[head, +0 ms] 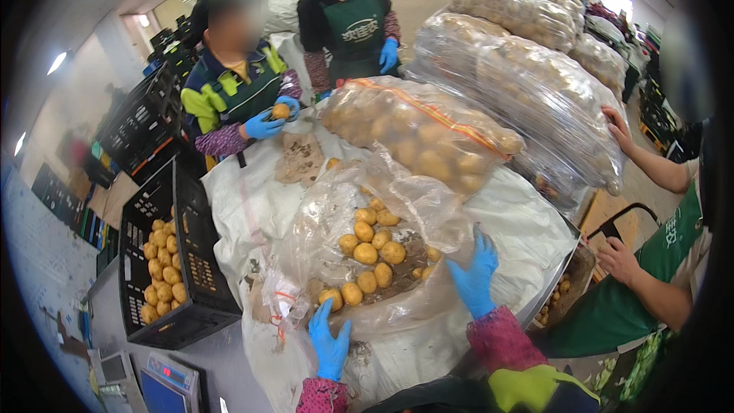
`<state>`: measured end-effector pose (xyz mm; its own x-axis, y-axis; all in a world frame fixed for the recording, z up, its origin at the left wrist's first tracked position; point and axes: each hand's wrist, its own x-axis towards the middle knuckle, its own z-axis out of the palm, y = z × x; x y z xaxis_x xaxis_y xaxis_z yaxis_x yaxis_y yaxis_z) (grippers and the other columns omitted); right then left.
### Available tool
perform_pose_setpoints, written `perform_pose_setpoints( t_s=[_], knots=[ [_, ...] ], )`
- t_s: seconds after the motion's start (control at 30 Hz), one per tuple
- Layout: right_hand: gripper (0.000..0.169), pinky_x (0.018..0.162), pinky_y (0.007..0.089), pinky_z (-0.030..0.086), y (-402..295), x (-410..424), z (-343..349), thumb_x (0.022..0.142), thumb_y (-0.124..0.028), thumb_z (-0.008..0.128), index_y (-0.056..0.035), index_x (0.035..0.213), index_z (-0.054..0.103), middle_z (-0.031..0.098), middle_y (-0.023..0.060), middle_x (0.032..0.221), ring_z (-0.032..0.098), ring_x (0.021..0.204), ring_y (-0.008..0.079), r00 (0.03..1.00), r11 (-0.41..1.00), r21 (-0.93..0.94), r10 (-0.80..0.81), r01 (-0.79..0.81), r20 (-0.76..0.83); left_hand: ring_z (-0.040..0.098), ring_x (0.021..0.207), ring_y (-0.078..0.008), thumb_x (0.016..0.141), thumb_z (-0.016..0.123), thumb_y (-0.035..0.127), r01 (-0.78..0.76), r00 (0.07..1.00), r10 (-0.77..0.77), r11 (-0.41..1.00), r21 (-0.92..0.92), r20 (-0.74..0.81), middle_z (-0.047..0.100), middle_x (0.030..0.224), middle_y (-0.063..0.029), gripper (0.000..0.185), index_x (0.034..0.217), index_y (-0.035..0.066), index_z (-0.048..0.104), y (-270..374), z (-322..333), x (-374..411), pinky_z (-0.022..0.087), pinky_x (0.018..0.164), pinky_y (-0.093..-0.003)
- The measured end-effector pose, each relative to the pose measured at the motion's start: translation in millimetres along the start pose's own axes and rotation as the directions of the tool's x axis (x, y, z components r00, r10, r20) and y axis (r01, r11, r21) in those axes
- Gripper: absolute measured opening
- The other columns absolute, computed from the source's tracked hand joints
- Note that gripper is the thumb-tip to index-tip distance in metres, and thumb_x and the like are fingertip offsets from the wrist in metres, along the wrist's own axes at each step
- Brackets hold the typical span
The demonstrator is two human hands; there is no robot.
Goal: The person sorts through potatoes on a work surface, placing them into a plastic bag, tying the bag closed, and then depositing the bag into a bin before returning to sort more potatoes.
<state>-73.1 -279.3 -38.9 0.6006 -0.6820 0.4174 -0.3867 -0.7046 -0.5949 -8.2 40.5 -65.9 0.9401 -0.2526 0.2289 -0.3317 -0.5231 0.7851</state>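
An opened clear plastic bag [401, 315] lies before me on a white woven sheet [516, 212], with several potatoes [365, 253] and loose soil inside. My left hand [330, 339], in a blue glove, is at the bag's near left edge, fingertips beside a potato [331, 299]; whether it touches the potato I cannot tell. My right hand [477, 271], also blue-gloved, rests with spread fingers against the bag's right side. Neither hand has closed around anything visible. Behind the open bag lies a full bag of potatoes [424, 132] with an orange and yellow strip.
A black plastic crate [198, 264] holding potatoes stands left, near a digital scale [166, 384]. One co-worker [241, 86] holds a potato across the table; another [355, 23] stands behind. At right, a person's hand touches wrapped potato sacks [516, 74]. A brown, dirty scrap [300, 158] lies on the sheet.
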Motion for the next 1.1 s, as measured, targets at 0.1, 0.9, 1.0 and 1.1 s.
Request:
perform_pose_setpoints(
  t_s=[0.1, 0.9, 1.0, 1.1],
  knots=[
    [0.086, 0.107, 0.0528, 0.027, 16, -4, 6, 0.075, -0.029, 0.077, -0.0065, 0.147, 0.036, 0.045, 0.0234, 0.135, 0.039, 0.128, 0.0407, 0.993, 0.995, 0.044, 0.091, -0.094, 0.077, 0.041, 0.131, -0.0369, 0.077, 0.074, 0.011, -0.02, 1.0, 0.019, 0.999, 0.049, 0.018, 0.045, 0.144, -0.0176, 0.067, 0.14, 0.008, 0.049, 2, 6, -4, 0.03, 0.111, -0.0462],
    [0.043, 0.09, 0.0472, 0.043, 44, -18, 24, 0.091, -0.027, 0.063, -0.0019, 0.126, 0.059, 0.063, 0.0213, 0.107, 0.057, 0.101, 0.0382, 0.98, 0.96, 0.22, 0.19, -0.173, -0.058, 0.031, 0.139, -0.0426, 0.09, 0.062, 0.016, -0.1, 0.991, 0.07, 0.95, 0.296, 0.111, 0.028, 0.155, -0.0237, 0.049, 0.137, 0.005, 0.053, 3, 14, -13, 0.025, 0.114, -0.0496],
    [0.039, 0.088, 0.0442, 0.047, 45, -16, 11, 0.093, -0.023, 0.062, 0.0007, 0.124, 0.059, 0.065, 0.0216, 0.104, 0.06, 0.098, 0.0364, 0.975, 0.934, 0.287, 0.221, -0.214, 0.007, 0.036, 0.132, -0.0449, 0.088, 0.065, 0.016, -0.13, 0.991, 0.121, 0.964, 0.233, 0.053, 0.033, 0.153, -0.0219, 0.048, 0.134, 0.01, 0.057, -11, 22, -12, 0.028, 0.111, -0.0523],
    [0.041, 0.094, 0.0427, 0.044, 38, -13, 6, 0.092, -0.018, 0.063, -0.0011, 0.129, 0.057, 0.064, 0.0194, 0.111, 0.058, 0.105, 0.0335, 0.977, 0.908, 0.37, 0.211, -0.197, 0.002, 0.037, 0.132, -0.0435, 0.085, 0.068, 0.016, -0.15, 0.989, 0.143, 0.948, 0.28, 0.045, 0.036, 0.153, -0.0203, 0.048, 0.132, 0.01, 0.059, -17, 22, -8, 0.029, 0.11, -0.0519]
  ],
)
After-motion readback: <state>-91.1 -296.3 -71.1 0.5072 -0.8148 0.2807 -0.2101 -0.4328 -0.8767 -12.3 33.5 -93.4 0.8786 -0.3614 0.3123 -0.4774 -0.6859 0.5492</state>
